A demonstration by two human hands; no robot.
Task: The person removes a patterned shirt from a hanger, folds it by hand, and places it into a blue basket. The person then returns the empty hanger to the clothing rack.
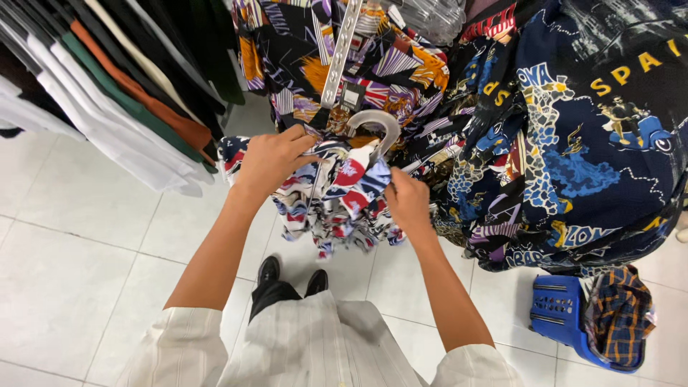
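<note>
Red-white-blue shirt (337, 197) hanging lengthwise downward, left hand (271, 161), right hand (407, 202) gripping

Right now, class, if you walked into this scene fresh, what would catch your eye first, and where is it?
At the centre, both bare hands, the left hand and the right hand, grip a red, white and blue patterned shirt on a clear plastic hanger. To the right hangs a crowd of dark blue printed shirts. A blue plastic basket holding plaid cloth sits on the white tiled floor at lower right.
</note>
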